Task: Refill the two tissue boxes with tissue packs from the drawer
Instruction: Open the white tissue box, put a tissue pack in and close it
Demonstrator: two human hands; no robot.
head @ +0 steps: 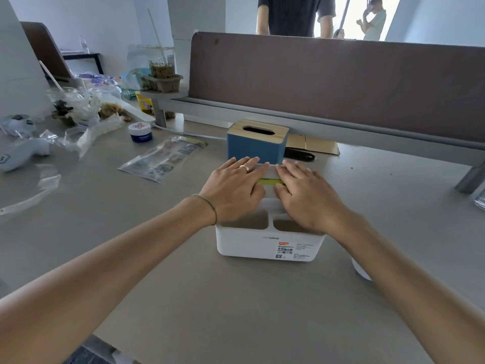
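A white tissue box (270, 243) with two open front compartments and a label stands on the grey desk in front of me. Both palms lie flat on its top: my left hand (233, 190), wearing a ring, on the left half, and my right hand (307, 195) on the right half. Between the two hands shows a strip of a tissue pack (270, 182) with a yellow-green band. Behind it stands a blue tissue box (256, 148) with a wooden lid and an empty oval slot. The drawer is out of view.
Plastic bags, a small white jar (140, 132) and a printed sachet (165, 158) clutter the desk's left side. A brown divider panel (341, 82) runs along the back. A flat cardboard piece (312, 145) and a black object lie behind the blue box. Two people stand beyond the panel.
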